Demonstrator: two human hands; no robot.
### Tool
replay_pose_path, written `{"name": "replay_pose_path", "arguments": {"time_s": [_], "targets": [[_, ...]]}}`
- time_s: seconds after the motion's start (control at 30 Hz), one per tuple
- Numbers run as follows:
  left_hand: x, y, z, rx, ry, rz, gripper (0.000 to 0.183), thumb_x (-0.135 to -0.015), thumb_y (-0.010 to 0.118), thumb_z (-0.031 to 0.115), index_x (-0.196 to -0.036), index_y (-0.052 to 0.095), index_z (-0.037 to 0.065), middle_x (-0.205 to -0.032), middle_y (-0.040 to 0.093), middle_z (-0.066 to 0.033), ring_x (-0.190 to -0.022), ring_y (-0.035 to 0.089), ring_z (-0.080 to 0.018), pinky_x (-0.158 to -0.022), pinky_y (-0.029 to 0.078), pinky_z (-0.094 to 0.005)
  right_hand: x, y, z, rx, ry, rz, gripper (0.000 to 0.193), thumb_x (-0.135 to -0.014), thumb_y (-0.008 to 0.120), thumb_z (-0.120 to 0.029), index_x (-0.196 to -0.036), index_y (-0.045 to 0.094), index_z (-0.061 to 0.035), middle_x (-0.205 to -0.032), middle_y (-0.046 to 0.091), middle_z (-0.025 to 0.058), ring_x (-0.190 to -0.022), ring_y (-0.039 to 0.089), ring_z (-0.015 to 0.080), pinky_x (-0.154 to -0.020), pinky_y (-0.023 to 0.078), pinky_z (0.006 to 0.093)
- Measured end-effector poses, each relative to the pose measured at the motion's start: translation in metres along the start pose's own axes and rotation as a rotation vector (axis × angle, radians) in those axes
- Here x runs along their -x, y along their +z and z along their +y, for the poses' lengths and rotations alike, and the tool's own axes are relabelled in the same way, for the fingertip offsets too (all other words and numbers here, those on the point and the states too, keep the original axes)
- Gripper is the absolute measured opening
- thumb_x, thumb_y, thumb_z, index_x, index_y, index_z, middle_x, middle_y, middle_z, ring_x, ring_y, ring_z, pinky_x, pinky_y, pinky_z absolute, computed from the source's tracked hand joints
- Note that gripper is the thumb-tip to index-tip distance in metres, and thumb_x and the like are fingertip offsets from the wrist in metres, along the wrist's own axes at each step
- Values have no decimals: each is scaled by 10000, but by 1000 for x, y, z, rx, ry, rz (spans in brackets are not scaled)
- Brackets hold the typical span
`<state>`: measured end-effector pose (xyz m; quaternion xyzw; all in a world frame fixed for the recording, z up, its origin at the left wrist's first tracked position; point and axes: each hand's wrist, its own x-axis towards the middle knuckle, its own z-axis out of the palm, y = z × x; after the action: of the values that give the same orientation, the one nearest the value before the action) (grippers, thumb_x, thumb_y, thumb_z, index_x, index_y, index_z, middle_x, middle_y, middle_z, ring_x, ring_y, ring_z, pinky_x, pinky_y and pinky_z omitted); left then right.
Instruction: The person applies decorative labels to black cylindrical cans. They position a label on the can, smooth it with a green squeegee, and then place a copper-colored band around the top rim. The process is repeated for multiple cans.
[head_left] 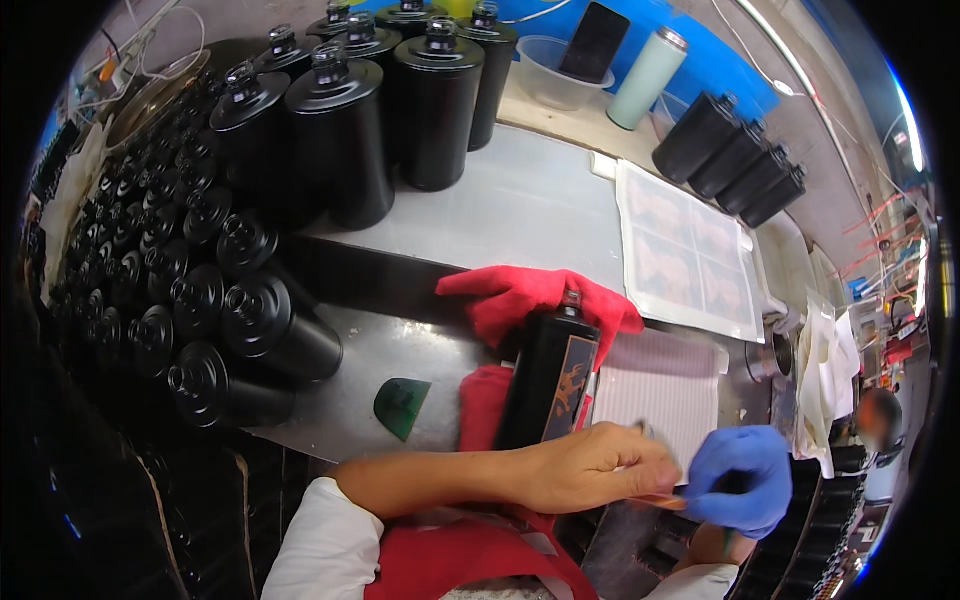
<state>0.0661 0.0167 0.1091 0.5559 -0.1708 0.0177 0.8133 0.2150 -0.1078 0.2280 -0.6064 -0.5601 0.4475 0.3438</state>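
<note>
Your left hand (595, 468), bare, is pinching its fingertips on one end of a thin orange strip (655, 501), though blur is softening the grip. Your right hand (742, 480), in a blue glove, is curling, with thumb and fingers meeting on the strip's other end. The strip is hanging between your two hands, in front of you and just right of the black bottle (528, 375). That bottle is leaning on a red cloth (545, 288), its neck pointing away from you, and your left forearm is crossing near its base. A dark label (570, 388) with an orange figure is showing on its right side.

Right of the bottle, a ribbed white pad (662, 375) is lying flat, and beyond it a printed sheet (690, 250) is resting on the metal table (500, 205). To the left, a green scraper (403, 406) is lying apart from the cloth. Further left, many bottles (258, 315) are crowding together. At the back, a phone (595, 42) is leaning in a clear tub (550, 85), and a pale green flask (648, 80) is standing beside it.
</note>
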Motion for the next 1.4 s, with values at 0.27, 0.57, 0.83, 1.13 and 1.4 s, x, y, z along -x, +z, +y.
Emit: {"name": "replay_pose_path", "arguments": {"time_s": [0.27,0.57,0.83,1.13,1.4], "targets": [[65,-39,6,-208,-96,568,126,-879,599,147,-866,606,22,-764,549,2,-721,490,-66,-626,391,-224,5,-27,65,-70,269,467,76,-603,642,-33,-613,588,20,-589,568,46,-514,486,80,-484,344,212],[52,-64,-16,-103,-10,1077,44,-815,660,30,-839,653,-6,-773,600,-2,-693,520,-48,-630,410,-190,-17,-31,116,-364,321,705,138,-724,628,-113,-732,555,4,-601,476,0,-497,381,39,-462,268,180],[34,-70,-29,-40,7,1170,45,-808,670,25,-844,655,2,-746,597,7,-654,502,-26,-590,386,-162,-22,-39,141,-442,363,737,127,-719,630,-114,-729,575,0,-594,493,1,-515,403,52,-478,287,189],[28,-72,-36,-80,-29,1210,76,-778,697,11,-782,624,31,-726,584,26,-635,488,-11,-576,376,-152,-17,-45,160,-430,401,722,108,-729,626,-115,-725,572,-22,-603,505,5,-514,415,53,-472,300,187],[27,-70,-35,0,-23,1238,87,-784,690,18,-817,611,35,-725,574,27,-606,458,2,-536,336,-132,-16,-46,167,-448,392,720,110,-738,627,-120,-725,567,-29,-601,498,-1,-514,414,51,-471,300,187]]}}
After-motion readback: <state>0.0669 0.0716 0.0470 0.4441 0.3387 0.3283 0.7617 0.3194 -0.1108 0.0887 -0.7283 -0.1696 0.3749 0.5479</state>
